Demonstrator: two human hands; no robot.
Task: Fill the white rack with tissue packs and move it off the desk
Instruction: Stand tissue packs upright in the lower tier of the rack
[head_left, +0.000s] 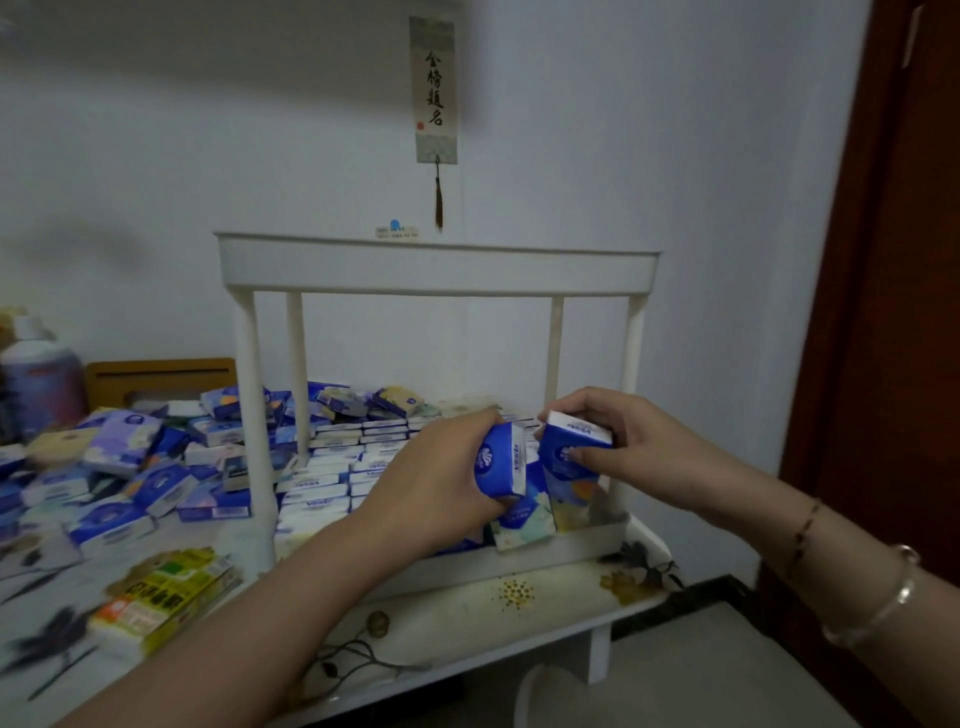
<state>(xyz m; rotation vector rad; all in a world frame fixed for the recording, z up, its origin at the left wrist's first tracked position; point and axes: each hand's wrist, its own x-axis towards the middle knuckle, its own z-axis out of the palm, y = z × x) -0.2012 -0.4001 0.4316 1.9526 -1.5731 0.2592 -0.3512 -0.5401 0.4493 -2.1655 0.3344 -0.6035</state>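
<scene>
Two hands are working inside the lower tier of the tall white plastic rack (439, 270), which is standing on the flower-patterned white table (545, 603) against the wall. The left hand (436, 478) is gripping a blue-and-white tissue pack (501, 460), and the right hand (618, 441) is pinching a second blue-and-white pack (571, 444) just beside it, both hovering over the front right corner of the tray. To do this well, each pack should probably be going in upright on its edge, pressed snug against the neighbouring packs so the row is staying tight and nothing is tipping. Rows of stacked packs are already lining the tray, though its right end is looking looser, and the top tier is showing no packs from this angle. Many loose tissue packs (130, 467) are lying scattered on the table to the left.
</scene>
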